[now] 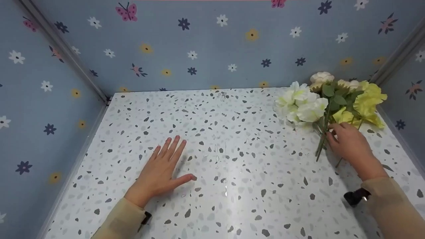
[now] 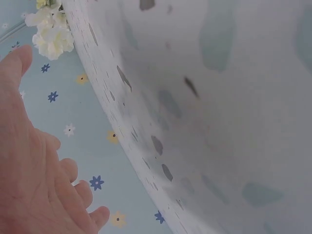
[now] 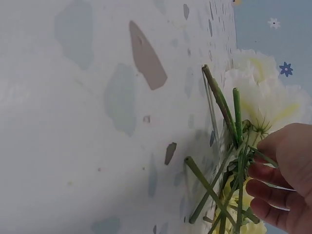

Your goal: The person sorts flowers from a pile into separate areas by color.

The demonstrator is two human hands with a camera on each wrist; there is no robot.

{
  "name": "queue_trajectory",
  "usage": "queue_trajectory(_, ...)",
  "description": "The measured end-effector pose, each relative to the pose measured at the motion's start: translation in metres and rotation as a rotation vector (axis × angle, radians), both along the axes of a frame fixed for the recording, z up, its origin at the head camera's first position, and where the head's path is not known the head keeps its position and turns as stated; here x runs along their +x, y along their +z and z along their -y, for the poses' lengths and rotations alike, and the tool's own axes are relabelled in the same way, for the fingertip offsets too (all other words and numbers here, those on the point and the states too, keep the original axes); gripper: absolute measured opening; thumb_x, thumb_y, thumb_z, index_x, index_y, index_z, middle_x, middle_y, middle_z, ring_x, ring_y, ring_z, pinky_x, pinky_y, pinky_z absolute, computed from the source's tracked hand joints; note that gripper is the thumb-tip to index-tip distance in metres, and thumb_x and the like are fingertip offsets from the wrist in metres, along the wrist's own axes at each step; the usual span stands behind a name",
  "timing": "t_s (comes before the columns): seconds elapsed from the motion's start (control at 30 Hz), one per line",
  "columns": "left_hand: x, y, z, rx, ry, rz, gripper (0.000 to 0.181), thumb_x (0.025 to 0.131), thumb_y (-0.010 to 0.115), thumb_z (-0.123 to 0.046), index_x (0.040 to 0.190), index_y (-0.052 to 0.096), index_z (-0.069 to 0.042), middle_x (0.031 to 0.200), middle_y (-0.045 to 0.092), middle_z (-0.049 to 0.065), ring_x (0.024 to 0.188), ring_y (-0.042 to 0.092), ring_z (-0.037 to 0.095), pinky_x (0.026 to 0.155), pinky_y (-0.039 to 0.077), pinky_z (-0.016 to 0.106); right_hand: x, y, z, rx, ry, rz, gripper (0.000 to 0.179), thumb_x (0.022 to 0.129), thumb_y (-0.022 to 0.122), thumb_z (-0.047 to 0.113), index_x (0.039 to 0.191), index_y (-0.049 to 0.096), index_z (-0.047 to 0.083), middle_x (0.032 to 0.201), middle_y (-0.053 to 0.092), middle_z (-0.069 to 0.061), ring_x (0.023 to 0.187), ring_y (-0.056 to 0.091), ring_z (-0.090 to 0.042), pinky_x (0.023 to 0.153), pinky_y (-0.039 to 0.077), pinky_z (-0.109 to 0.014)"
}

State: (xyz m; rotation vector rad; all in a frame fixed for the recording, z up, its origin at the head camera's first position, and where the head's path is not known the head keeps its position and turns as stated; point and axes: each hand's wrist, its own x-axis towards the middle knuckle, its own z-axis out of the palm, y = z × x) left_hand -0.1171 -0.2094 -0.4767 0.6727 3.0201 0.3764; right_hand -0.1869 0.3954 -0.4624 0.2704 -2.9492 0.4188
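Note:
A bunch of flowers lies at the back right of the speckled tabletop: white blooms point(image 1: 300, 104), yellow blooms point(image 1: 369, 101) and cream blooms point(image 1: 322, 78) among green leaves. Their green stems point(image 3: 209, 187) cross one another and point toward the front. My right hand point(image 1: 352, 142) has its thumb and fingertips at the stems, pinching a thin green stem point(image 3: 263, 156) just below the blooms. Over the left part of the table is my left hand point(image 1: 159, 172), palm down, fingers straight and thumb spread, holding nothing.
The white speckled tabletop point(image 1: 212, 139) meets a blue flower-patterned back panel point(image 1: 206, 36). Similar panels stand on the left point(image 1: 30, 109) and right point(image 1: 410, 99), close beside the yellow blooms. Dark straps show at both sleeves.

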Motion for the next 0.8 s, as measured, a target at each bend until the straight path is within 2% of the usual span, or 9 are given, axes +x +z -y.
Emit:
queue_trajectory(0.17,0.003,-0.002,0.002,0.01,0.014,0.006,0.115,0.096,0.063,-0.078,0.177,0.008,-0.019,0.184,-0.005,0.006,0.169,0.0,0.033,0.134,0.008,0.06,-0.007,0.001,0.003,-0.047,-0.009,0.035,0.026,0.105,0.066,0.008,0.125,0.069,-0.008,0.103,0.072,-0.03,0.087,0.069,-0.047,0.071,0.055,-0.063)
queue_trajectory(0.27,0.005,-0.003,0.003,0.018,0.018,0.015,0.114,0.096,0.06,-0.08,0.177,0.009,-0.018,0.183,-0.006,0.007,0.169,-0.001,0.034,0.134,0.008,0.061,-0.01,0.001,0.006,-0.076,-0.031,0.065,0.027,0.105,0.065,0.01,0.126,0.067,-0.008,0.104,0.073,-0.032,0.089,0.07,-0.049,0.073,0.056,-0.064)
queue_trajectory(0.37,0.007,-0.004,0.003,0.027,0.021,0.031,0.115,0.096,0.056,-0.084,0.178,0.006,-0.02,0.183,-0.009,0.008,0.169,-0.003,0.033,0.134,0.008,0.06,-0.011,0.002,0.007,-0.102,-0.079,0.089,0.032,0.106,0.064,0.012,0.127,0.064,-0.011,0.106,0.072,-0.034,0.091,0.07,-0.052,0.075,0.055,-0.065)
queue_trajectory(0.5,0.007,-0.005,0.002,0.026,0.02,0.032,0.115,0.096,0.053,-0.085,0.177,0.003,-0.021,0.183,-0.009,0.01,0.169,-0.002,0.035,0.134,0.008,0.06,-0.012,0.003,0.006,-0.138,-0.146,0.141,0.037,0.106,0.064,0.016,0.127,0.065,-0.015,0.111,0.072,-0.035,0.098,0.068,-0.053,0.08,0.055,-0.065)
queue_trajectory(0.63,0.006,-0.006,0.001,0.029,0.017,0.035,0.114,0.097,0.056,-0.082,0.177,0.003,-0.021,0.183,-0.007,0.013,0.169,-0.002,0.036,0.134,0.008,0.062,-0.013,0.002,0.001,-0.209,-0.192,0.186,0.039,0.109,0.066,0.024,0.122,0.072,-0.012,0.111,0.074,-0.033,0.097,0.07,-0.047,0.074,0.058,-0.053)
queue_trajectory(0.8,0.005,-0.006,0.001,0.039,0.014,0.047,0.114,0.097,0.058,-0.08,0.177,0.002,-0.021,0.183,-0.007,0.012,0.169,-0.004,0.034,0.134,0.008,0.061,-0.017,0.003,-0.003,-0.262,-0.231,0.224,0.039,0.11,0.066,0.027,0.118,0.074,-0.01,0.108,0.074,-0.03,0.091,0.07,-0.04,0.066,0.053,-0.038)
